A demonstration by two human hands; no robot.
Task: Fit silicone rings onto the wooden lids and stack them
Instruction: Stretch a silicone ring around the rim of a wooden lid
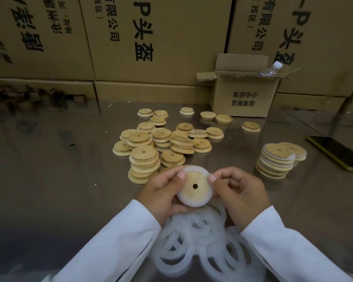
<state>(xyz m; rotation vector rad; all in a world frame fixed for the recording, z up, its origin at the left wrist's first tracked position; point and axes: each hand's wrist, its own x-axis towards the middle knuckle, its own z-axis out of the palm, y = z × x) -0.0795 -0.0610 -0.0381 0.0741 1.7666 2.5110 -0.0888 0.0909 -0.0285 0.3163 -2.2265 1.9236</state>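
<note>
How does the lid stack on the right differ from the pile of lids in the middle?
The right stack has white rings round its lids; the middle pile is bare wood. The right stack is a fairly tidy column; the middle pile sprawls in several leaning heaps and loose singles. Both are round wooden lids with a centre hole.

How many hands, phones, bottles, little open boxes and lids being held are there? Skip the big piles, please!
Hands: 2, the left hand and the right hand
Held lid, with a white ring round it: 1
Phone: 1
Water bottle: 1
Small open box: 1
Total: 6
</note>
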